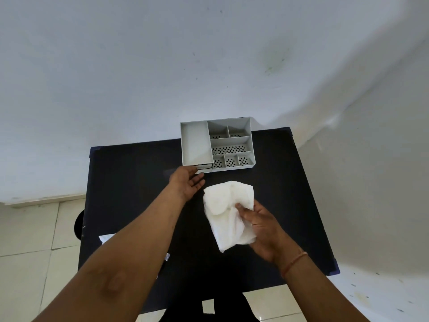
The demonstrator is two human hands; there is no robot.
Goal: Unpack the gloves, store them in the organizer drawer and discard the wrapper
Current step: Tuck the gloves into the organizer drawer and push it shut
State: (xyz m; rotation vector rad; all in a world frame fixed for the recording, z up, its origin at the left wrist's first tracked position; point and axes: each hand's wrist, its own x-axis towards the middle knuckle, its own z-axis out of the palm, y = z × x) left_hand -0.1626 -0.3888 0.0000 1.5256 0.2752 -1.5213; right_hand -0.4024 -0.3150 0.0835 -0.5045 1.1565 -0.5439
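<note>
- The gloves (226, 211) are a soft white bundle, folded over, sitting low over the black tabletop (130, 182) just in front of the organizer (217, 145). Can't really tell if the bottom edge rests on the tabletop or is lifted a bit.
- The right hand (262, 228) has them on the side of the bundle farthest from the organizer: thumb lies on top of the white material, the rest of the fingers (243, 213) curl underneath, so it's a pinch grip on the bundle's right edge. Most of the bundle sticks out past the fingers toward the organizer.
- There's an orange thread band (293, 263) on that wrist.
- The left hand (188, 182) isn't touching the gloves, it's just beside them, palm up-ish, fingers stretched out loosely together, with the tips right at the organizer's drawer (205, 168), on the front lower left corner. Looks like they touch the drawer front, but I can't tell if they're hooked on it.
- The drawer sits under the organizer's big plain left compartment and sticks out only a sliver.
- The organizer is grey, open on top, with several smaller compartments with dotted floors on its right half, and it stands at the far edge of the tabletop against the white wall (162, 66).
- On the side of the tabletop well away from the organizer, near the left forearm, a white bit of wrapper (106, 238) peeks out at the edge, mostly hidden by the arm.
</note>
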